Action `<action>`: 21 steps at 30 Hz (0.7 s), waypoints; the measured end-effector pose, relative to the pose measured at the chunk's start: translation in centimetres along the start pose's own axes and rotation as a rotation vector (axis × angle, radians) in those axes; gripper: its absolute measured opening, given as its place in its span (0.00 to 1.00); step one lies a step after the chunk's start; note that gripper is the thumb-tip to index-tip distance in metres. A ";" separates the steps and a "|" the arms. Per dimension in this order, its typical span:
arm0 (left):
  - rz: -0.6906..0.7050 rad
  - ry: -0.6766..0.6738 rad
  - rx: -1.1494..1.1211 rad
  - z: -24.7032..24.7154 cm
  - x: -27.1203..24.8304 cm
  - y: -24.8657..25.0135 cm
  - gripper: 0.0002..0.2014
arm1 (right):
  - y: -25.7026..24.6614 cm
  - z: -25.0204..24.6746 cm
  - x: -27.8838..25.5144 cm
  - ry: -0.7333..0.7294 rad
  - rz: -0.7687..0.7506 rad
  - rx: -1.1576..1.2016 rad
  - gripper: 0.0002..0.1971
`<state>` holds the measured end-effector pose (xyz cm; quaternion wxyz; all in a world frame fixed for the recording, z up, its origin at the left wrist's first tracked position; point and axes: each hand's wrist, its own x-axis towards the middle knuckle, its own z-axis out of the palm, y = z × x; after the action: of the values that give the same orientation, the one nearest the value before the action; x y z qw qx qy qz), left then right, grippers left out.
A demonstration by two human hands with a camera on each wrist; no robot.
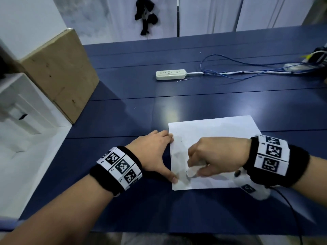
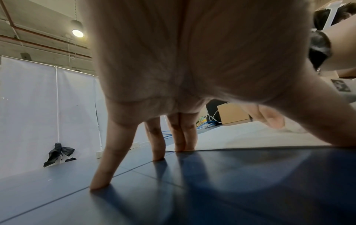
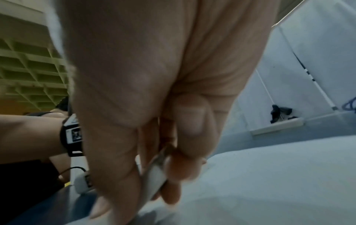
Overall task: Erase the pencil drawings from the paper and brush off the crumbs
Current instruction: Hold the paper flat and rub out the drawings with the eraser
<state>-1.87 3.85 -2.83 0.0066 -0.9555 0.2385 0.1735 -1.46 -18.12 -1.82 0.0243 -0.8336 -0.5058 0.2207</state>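
Note:
A white sheet of paper [image 1: 215,131] lies on the dark blue table [image 1: 134,200], with faint grey pencil smudges near its lower left corner. My left hand [image 1: 155,154] is spread flat, its fingertips and thumb pressing the paper's left edge. In the left wrist view the left hand's fingers [image 2: 158,143] stand straight on the table and the paper [image 2: 240,137]. My right hand [image 1: 212,158] pinches a white eraser [image 1: 192,171] against the paper's lower left area. From the right wrist, the eraser [image 3: 156,175] sits between thumb and fingers above the paper [image 3: 269,182].
A cardboard box [image 1: 62,75] stands at the table's left edge. A beige power strip [image 1: 170,74] and blue cables [image 1: 238,71] lie across the far side. A black wire [image 1: 292,209] trails from my right wrist over the table's near right.

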 end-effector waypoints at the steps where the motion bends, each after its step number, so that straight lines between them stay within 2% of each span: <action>1: 0.000 -0.001 0.002 0.0 0.0 0.0 0.63 | 0.2 -0.1 0.2 0.001 0.016 -0.004 0.13; 4: 0.001 0.006 -0.001 0.0 0.0 0.1 0.62 | 2.5 -1.1 1.3 0.117 0.201 -0.113 0.13; 6: 0.003 0.015 -0.004 0.0 -0.1 0.0 0.60 | 3.8 -1.3 1.4 0.178 0.303 -0.151 0.17; 9: 0.005 0.024 -0.017 0.1 -0.1 0.0 0.61 | 2.4 -0.9 0.7 0.165 0.158 -0.120 0.13; 11: 0.008 0.020 -0.018 0.1 0.0 -0.1 0.62 | 0.5 -0.4 0.1 0.032 0.028 -0.026 0.10; 13: 0.013 0.016 -0.014 0.2 0.1 -0.1 0.63 | -0.1 -0.2 -0.1 -0.047 -0.009 0.006 0.11; 15: 0.013 0.012 -0.012 0.2 0.1 -0.1 0.62 | 1.0 -0.5 0.7 0.021 0.048 -0.047 0.12; 19: 0.009 0.016 -0.007 0.2 0.0 -0.1 0.61 | 3.7 -1.1 1.6 0.178 0.270 -0.139 0.14; 21: 0.008 0.018 -0.009 0.2 0.0 -0.2 0.62 | 2.7 -0.8 1.3 0.175 0.204 -0.175 0.13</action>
<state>-1.83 4.01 -3.01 -0.0006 -0.9562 0.2413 0.1658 1.63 -18.22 -2.25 -0.0271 -0.8956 -0.4318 0.1037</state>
